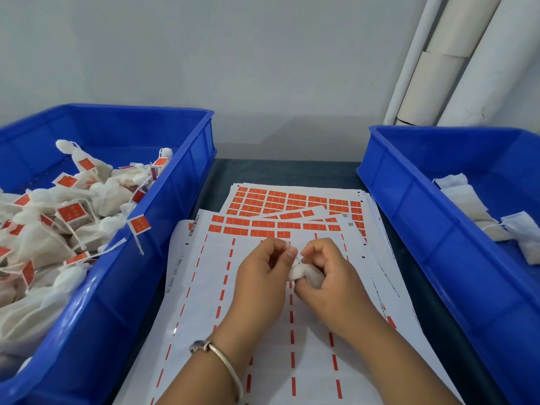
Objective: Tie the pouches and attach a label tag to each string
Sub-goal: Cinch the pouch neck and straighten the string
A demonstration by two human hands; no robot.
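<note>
**Over the label sheets, pouch in both hands**

Above the sheets [292, 302] on the worktop [292, 171]: right hand [330, 276] curled round a white pouch [302, 273], left hand [263, 273] pinching its string [297, 260] at the neck. Left bin [163, 217] heaped with tagged pouches; right bin [409, 200] with a few untied.

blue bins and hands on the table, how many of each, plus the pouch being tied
blue bins: 2, left bin and right bin
hands: 2, left hand and right hand
pouch in the hands: 1
total: 5
</note>
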